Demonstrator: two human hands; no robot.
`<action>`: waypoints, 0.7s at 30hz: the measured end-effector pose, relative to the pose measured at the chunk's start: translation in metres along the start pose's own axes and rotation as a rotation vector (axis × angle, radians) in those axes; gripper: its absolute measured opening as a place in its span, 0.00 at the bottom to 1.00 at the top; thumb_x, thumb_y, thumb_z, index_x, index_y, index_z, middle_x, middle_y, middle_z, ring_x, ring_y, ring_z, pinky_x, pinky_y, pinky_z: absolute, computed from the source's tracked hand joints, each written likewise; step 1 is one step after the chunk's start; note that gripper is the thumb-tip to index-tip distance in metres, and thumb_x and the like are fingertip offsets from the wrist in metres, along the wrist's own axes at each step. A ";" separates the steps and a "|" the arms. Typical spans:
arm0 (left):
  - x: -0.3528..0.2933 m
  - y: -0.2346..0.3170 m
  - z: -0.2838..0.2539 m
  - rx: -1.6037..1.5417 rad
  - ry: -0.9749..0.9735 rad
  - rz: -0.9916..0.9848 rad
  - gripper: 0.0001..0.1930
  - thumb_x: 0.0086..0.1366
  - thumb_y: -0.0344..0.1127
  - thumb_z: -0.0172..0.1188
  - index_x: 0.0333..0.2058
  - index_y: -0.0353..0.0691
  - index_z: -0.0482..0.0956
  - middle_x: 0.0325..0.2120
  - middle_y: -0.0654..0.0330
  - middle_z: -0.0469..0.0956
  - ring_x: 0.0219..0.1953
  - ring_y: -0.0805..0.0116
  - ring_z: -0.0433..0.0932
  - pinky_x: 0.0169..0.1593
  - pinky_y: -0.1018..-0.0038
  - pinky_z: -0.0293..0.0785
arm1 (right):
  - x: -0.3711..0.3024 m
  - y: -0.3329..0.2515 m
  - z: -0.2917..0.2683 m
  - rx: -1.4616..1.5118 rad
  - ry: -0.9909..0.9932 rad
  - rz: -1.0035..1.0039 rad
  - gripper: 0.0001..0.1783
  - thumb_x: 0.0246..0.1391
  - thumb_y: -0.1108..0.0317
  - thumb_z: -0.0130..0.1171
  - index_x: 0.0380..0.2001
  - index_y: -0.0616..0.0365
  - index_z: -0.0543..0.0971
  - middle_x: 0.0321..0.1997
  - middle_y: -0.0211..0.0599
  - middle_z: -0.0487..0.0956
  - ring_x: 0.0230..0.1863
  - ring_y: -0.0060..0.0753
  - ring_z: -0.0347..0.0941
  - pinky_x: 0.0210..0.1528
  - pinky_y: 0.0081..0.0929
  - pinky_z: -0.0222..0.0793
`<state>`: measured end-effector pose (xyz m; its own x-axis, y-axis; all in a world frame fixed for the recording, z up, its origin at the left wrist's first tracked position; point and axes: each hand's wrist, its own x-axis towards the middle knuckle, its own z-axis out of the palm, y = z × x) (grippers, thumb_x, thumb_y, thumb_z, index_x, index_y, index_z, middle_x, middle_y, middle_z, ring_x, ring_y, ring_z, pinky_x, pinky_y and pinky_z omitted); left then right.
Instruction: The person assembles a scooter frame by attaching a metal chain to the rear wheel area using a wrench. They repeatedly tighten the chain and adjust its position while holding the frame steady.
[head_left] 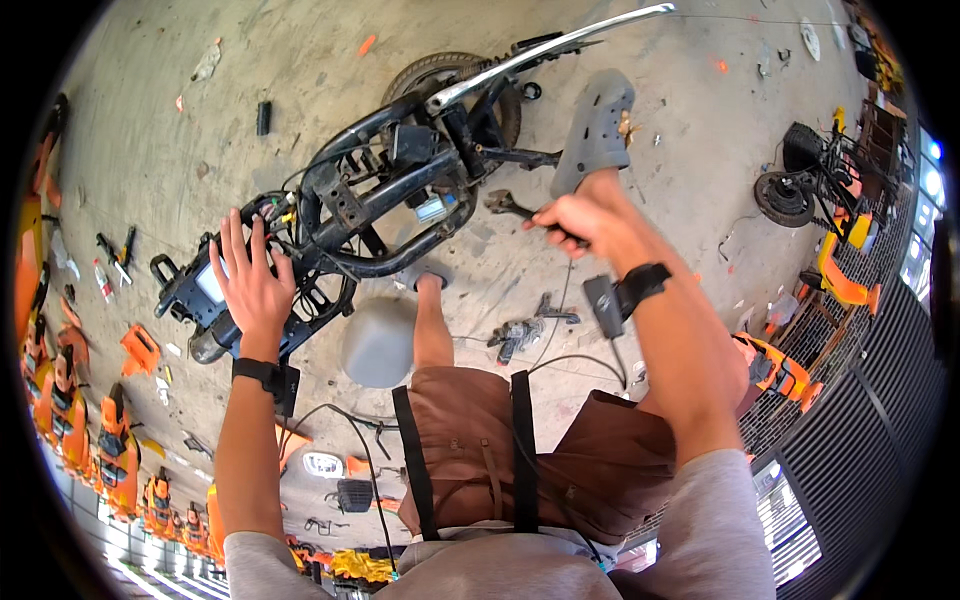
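Observation:
A stripped black motor-scooter frame (375, 205) lies on the concrete floor in front of me, its rear wheel (432, 66) at the far side. My left hand (252, 292) rests with spread fingers on the black assembly (180, 289) at the frame's left end. Wiring shows just beyond those fingers. In my right hand (588, 226) is an adjustable wrench (507, 203), gripped by its dark handle. The wrench's jaw points left, over the frame's near right side, and I cannot tell whether it touches the frame.
My grey clog (592, 130) is right of the frame. A grey rounded object (378, 343) and a dark metal part (518, 338) lie nearer me. Pliers-like tools (118, 255) are at left. Orange scooters (118, 455) line the left side; another partly stripped vehicle (800, 195) stands right.

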<state>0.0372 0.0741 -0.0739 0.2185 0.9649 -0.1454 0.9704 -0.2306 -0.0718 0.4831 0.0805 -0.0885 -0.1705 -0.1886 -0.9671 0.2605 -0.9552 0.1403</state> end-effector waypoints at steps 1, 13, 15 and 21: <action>0.001 0.001 0.001 -0.003 -0.001 0.004 0.22 0.63 0.37 0.51 0.56 0.41 0.72 0.66 0.54 0.60 0.69 0.57 0.56 0.70 0.56 0.47 | -0.006 -0.011 -0.008 -0.044 0.013 0.033 0.15 0.64 0.62 0.46 0.46 0.56 0.77 0.18 0.23 0.62 0.16 0.20 0.52 0.16 0.26 0.47; 0.004 0.001 0.001 -0.019 -0.019 0.005 0.23 0.63 0.36 0.51 0.57 0.41 0.71 0.67 0.54 0.59 0.70 0.58 0.55 0.71 0.57 0.46 | -0.003 -0.069 -0.032 -0.080 0.034 0.038 0.13 0.63 0.65 0.48 0.44 0.60 0.76 0.16 0.17 0.56 0.13 0.12 0.47 0.13 0.17 0.41; 0.004 0.002 0.001 -0.021 -0.023 0.001 0.23 0.63 0.36 0.51 0.58 0.41 0.71 0.67 0.54 0.59 0.70 0.57 0.55 0.71 0.57 0.46 | -0.009 -0.075 -0.031 -0.094 0.017 0.050 0.13 0.63 0.65 0.48 0.45 0.60 0.76 0.16 0.17 0.56 0.13 0.12 0.47 0.12 0.17 0.41; 0.005 0.001 0.000 -0.004 -0.034 -0.002 0.25 0.62 0.34 0.50 0.59 0.42 0.69 0.67 0.54 0.59 0.69 0.57 0.56 0.71 0.58 0.46 | -0.019 -0.070 -0.058 -0.114 -0.165 0.001 0.16 0.64 0.64 0.48 0.49 0.58 0.76 0.14 0.16 0.56 0.11 0.13 0.45 0.11 0.17 0.41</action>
<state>0.0396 0.0785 -0.0747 0.2129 0.9606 -0.1789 0.9713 -0.2280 -0.0681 0.5231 0.1638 -0.0926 -0.3210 -0.2332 -0.9179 0.3651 -0.9248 0.1073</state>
